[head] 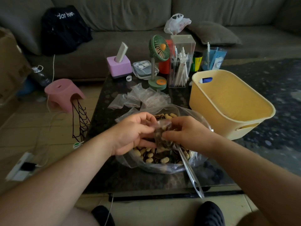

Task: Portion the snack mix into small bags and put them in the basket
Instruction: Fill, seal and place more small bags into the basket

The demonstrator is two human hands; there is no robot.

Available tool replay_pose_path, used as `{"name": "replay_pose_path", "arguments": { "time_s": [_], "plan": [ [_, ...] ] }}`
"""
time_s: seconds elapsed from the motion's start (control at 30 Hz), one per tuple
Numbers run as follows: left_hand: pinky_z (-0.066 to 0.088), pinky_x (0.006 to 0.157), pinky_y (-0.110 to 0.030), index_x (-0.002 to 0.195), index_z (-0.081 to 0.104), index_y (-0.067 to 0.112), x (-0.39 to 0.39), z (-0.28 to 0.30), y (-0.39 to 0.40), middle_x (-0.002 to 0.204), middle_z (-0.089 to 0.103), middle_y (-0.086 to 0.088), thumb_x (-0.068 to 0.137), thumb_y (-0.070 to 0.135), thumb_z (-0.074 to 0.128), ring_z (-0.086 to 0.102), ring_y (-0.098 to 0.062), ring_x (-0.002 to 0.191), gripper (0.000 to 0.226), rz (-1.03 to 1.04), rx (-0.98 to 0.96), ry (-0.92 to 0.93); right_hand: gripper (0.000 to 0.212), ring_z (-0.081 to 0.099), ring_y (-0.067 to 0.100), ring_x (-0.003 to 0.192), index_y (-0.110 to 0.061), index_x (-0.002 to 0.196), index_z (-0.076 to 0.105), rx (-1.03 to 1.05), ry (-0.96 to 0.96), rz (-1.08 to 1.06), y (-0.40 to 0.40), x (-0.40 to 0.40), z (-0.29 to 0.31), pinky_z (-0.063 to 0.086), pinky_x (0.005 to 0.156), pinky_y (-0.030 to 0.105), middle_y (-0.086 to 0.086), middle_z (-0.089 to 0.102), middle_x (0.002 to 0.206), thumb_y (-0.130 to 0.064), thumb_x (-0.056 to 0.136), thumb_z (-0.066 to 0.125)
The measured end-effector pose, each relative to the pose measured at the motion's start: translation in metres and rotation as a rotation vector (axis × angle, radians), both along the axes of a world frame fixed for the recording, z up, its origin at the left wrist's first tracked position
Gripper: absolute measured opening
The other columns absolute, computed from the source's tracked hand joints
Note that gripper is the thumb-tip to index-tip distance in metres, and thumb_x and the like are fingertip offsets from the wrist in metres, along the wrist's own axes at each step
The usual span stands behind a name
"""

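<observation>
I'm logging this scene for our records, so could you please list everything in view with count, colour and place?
Small clear zip bag: one, part filled, held over the big bag.
Large clear plastic bag of snack mix: one, peanuts and dark seeds, table front.
Metal spoon handle: one, silver, sticking out of the large bag.
Empty small zip bags: a pile, clear, table middle.
Yellow plastic basket: one, table right.
Green desk fan: one, behind the pile.
Clear pen holder: one, right of the fan.
Lilac tissue box: one, table rear left.
Pink plastic stool: one, floor left.
Grey sofa: one, behind.
Left hand: grips the small bag.
Right hand: pinches the small bag.
</observation>
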State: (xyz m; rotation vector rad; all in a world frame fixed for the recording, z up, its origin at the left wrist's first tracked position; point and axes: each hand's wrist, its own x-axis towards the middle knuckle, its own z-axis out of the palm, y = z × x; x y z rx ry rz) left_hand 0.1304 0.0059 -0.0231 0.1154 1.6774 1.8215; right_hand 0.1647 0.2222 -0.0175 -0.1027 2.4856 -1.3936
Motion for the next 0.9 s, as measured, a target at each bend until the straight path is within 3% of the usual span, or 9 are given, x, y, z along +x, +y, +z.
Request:
{"name": "replay_pose_path", "arguments": {
  "time_s": [0.1, 0.17, 0.33, 0.43, 0.53, 0.63, 0.73, 0.8, 0.9],
  "plan": [
    [0.061, 0.095, -0.055, 0.13, 0.058, 0.013, 0.0, 0.001, -0.006, 0.131, 0.068, -0.025, 0.096, -0.014, 0.058, 0.073, -0.038, 0.115, 0.044, -0.066, -0.083, -0.012, 0.015, 0.075, 0.014, 0.087, -0.033, 0.099, 0.076, -0.04, -0.054, -0.004, -0.002, 0.001, -0.001, 0.064, 0.086, 0.042, -0.001, 0.077, 0.095, -0.025, 0.087, 0.082],
    [0.062, 0.094, -0.05, 0.133, 0.061, 0.017, 0.002, 0.001, -0.006, 0.128, 0.072, -0.018, 0.093, -0.007, 0.07, 0.074, -0.032, 0.114, 0.048, -0.109, -0.144, 0.031, 0.013, 0.075, 0.018, 0.087, -0.032, 0.096, 0.077, -0.043, -0.047, -0.028, -0.003, 0.001, -0.002, 0.064, 0.086, 0.043, 0.001, 0.076, 0.095, -0.027, 0.085, 0.084],
    [0.062, 0.097, -0.043, 0.112, 0.077, 0.019, 0.002, -0.007, 0.0, 0.106, 0.08, -0.006, 0.092, 0.016, 0.079, 0.076, -0.022, 0.105, 0.02, 0.022, -0.298, 0.295, 0.018, 0.076, 0.01, 0.084, -0.029, 0.103, 0.076, -0.093, -0.056, -0.019, -0.002, 0.002, -0.001, 0.063, 0.079, 0.031, -0.005, 0.078, 0.093, -0.029, 0.087, 0.083],
    [0.062, 0.092, -0.037, 0.101, 0.079, 0.02, 0.0, -0.007, -0.001, 0.096, 0.08, -0.002, 0.094, 0.022, 0.078, 0.076, -0.022, 0.099, 0.007, 0.097, -0.322, 0.437, 0.02, 0.076, 0.015, 0.09, -0.029, 0.11, 0.073, -0.14, -0.042, -0.012, -0.001, 0.001, 0.0, 0.064, 0.084, 0.037, -0.007, 0.078, 0.098, -0.024, 0.092, 0.079],
    [0.06, 0.088, -0.032, 0.098, 0.08, 0.029, 0.0, -0.006, -0.004, 0.092, 0.079, 0.01, 0.095, 0.034, 0.076, 0.075, -0.008, 0.091, 0.007, 0.082, -0.436, 0.657, 0.013, 0.077, 0.021, 0.093, -0.025, 0.106, 0.074, -0.178, -0.055, -0.038, 0.0, 0.002, 0.001, 0.065, 0.084, 0.045, 0.0, 0.078, 0.099, -0.023, 0.094, 0.076],
    [0.059, 0.087, -0.032, 0.097, 0.079, 0.032, 0.0, -0.006, -0.005, 0.09, 0.078, 0.014, 0.097, 0.036, 0.074, 0.073, -0.004, 0.089, 0.007, 0.059, -0.488, 0.72, 0.009, 0.077, 0.025, 0.093, -0.016, 0.105, 0.074, -0.29, -0.146, -0.065, 0.0, 0.001, 0.0, 0.063, 0.09, 0.049, 0.007, 0.078, 0.098, -0.02, 0.097, 0.072],
    [0.059, 0.086, -0.03, 0.097, 0.079, 0.026, 0.003, -0.007, 0.002, 0.091, 0.079, 0.008, 0.1, 0.03, 0.07, 0.074, -0.009, 0.091, 0.01, 0.118, -0.401, 0.591, 0.013, 0.075, 0.023, 0.091, -0.011, 0.109, 0.071, -0.451, -0.252, -0.103, 0.0, 0.001, 0.002, 0.063, 0.086, 0.046, 0.011, 0.076, 0.099, -0.019, 0.101, 0.066],
    [0.061, 0.084, -0.032, 0.104, 0.077, 0.016, 0.008, -0.006, 0.011, 0.096, 0.079, -0.001, 0.101, 0.029, 0.068, 0.075, -0.018, 0.096, 0.016, 0.216, -0.196, 0.28, 0.014, 0.075, 0.028, 0.096, -0.013, 0.109, 0.071, -0.512, -0.296, -0.139, 0.0, 0.001, 0.004, 0.063, 0.082, 0.046, 0.015, 0.076, 0.104, -0.023, 0.102, 0.064],
    [0.064, 0.09, -0.043, 0.128, 0.067, 0.004, 0.02, -0.006, 0.024, 0.12, 0.076, -0.019, 0.092, 0.03, 0.073, 0.074, -0.031, 0.114, 0.044, 0.175, 0.107, -0.267, 0.018, 0.076, 0.03, 0.09, -0.019, 0.105, 0.074, -0.364, -0.273, -0.21, -0.001, 0.0, 0.002, 0.064, 0.081, 0.049, 0.017, 0.077, 0.104, -0.035, 0.101, 0.066]
  ]
}}
